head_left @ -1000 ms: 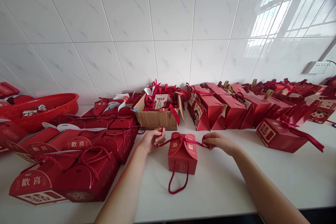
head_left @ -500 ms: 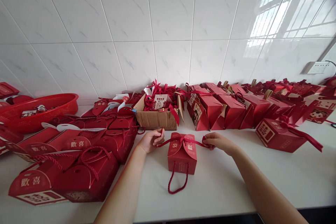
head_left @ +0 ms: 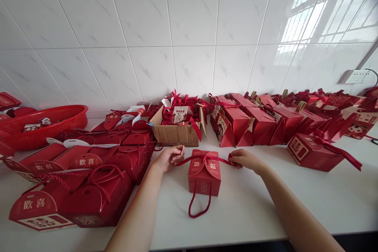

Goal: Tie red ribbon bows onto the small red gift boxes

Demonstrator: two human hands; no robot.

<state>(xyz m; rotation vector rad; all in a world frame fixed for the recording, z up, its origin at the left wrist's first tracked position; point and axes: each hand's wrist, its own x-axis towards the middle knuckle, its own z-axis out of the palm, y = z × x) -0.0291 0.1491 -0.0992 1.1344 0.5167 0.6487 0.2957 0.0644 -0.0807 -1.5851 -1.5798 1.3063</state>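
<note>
A small red gift box (head_left: 204,187) sits on the worktop midway between the two hands I follow over my remote feed, a dark red ribbon (head_left: 204,158) drawn across its top. The left hand (head_left: 170,159) and right hand (head_left: 245,160) each pinch one end of that ribbon between thumb and fingers, holding it out to either side; neither touches the box itself. By my reading, the folding is done: the curved flaps meet on top, and the ribbon gathers over their middle. The ends are not yet released, and from here I cannot tell whether the knot is finished. A twisted rope handle (head_left: 199,216) hangs in a loop on the near side, below the grip.

Just beyond the left hand, a cardboard carton (head_left: 175,135) brims with ribbons and a printed card (head_left: 180,114). Rope-handled boxes (head_left: 97,204) crowd the space left of the grip, with a red plastic basket (head_left: 71,120) of small packets behind them. Right of the grip lies a ribbon-tied box (head_left: 319,157); beyond it, rows of red boxes (head_left: 260,122) line the wall.

The white worktop (head_left: 245,208) runs beneath everything, against glossy, marbled tiles (head_left: 195,15) reflecting a barred window at upper right.
</note>
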